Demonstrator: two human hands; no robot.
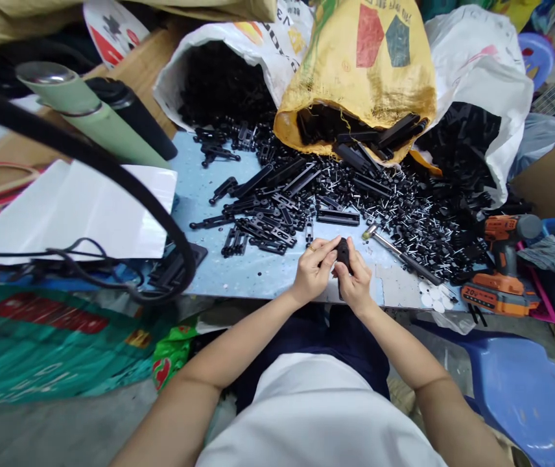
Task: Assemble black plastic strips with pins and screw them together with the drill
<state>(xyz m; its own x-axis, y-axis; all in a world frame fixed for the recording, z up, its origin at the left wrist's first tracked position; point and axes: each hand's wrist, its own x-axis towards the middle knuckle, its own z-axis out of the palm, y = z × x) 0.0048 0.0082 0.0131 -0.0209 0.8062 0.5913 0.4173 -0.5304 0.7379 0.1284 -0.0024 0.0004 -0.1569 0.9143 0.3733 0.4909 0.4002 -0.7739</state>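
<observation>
Close to the table's front edge, a black elongated part (342, 250), perhaps plastic, is held between both my hands. My left hand (312, 271) pinches its upper end from the left. My right hand (356, 280) grips it from the right, with the thumb pressed on its face. Fingers cover much of the part, so its exact kind is unclear. Just beyond my hands lie loose black slotted parts (270, 227) and a long black bar-shaped piece (338, 217). A hammer (401, 255) with a dark grip rests to the right of my hands.
Small black pieces with metal pins (404, 207) are heaped at right. Behind them, a yellow sack (355, 71) and white sacks (482, 58) spill black parts. An orange cordless drill (498, 272) stands right; a green flask (97, 117), white sheet (73, 214) and black curved arm (126, 181) are left.
</observation>
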